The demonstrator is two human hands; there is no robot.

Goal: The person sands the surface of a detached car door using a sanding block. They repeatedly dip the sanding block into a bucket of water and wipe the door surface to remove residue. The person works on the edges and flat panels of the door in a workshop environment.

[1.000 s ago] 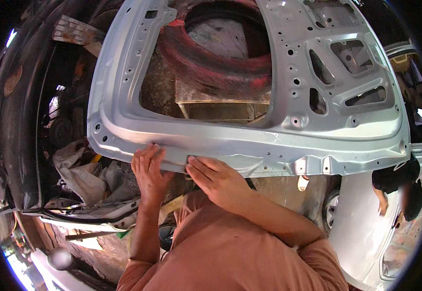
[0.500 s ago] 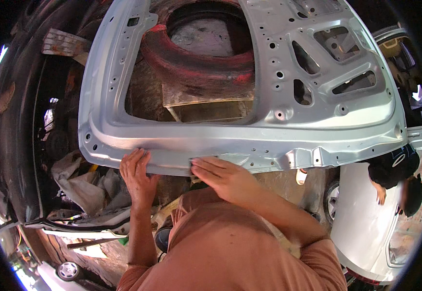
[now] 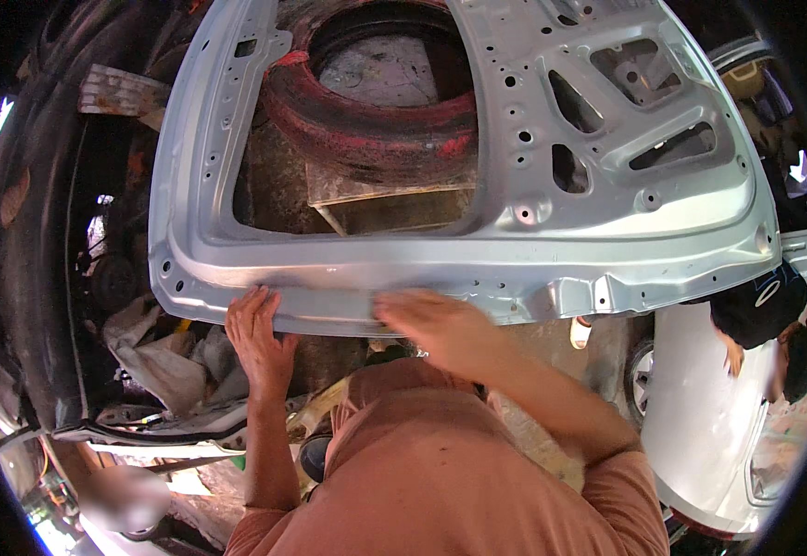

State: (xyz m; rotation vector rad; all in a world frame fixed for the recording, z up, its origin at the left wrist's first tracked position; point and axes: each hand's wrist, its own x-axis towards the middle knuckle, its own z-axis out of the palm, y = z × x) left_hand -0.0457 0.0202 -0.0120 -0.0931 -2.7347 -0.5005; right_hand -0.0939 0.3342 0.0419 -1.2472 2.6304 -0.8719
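Note:
A large silver-grey car body panel [image 3: 552, 250], with a big window cut-out and several stamped holes, lies flat in front of me. My left hand [image 3: 260, 338] grips the panel's near edge, fingers hooked over the rim. My right hand [image 3: 436, 320] lies flat on the same near edge further right and is blurred by motion; something thin and flat seems to sit under its fingers, but I cannot make it out. Through the cut-out shows a worn red-stained tyre [image 3: 366, 130] resting on wooden boards [image 3: 394, 190].
A dark car body [image 3: 42, 241] curves along the left, with crumpled grey rags [image 3: 158, 357] below the panel's corner. At the right, another person in dark clothes [image 3: 760, 310] bends over a white car panel [image 3: 709, 417].
My right hand has slid along the panel's near edge and is now blurred. The left hand keeps its grip on the rim. The view has shifted slightly.

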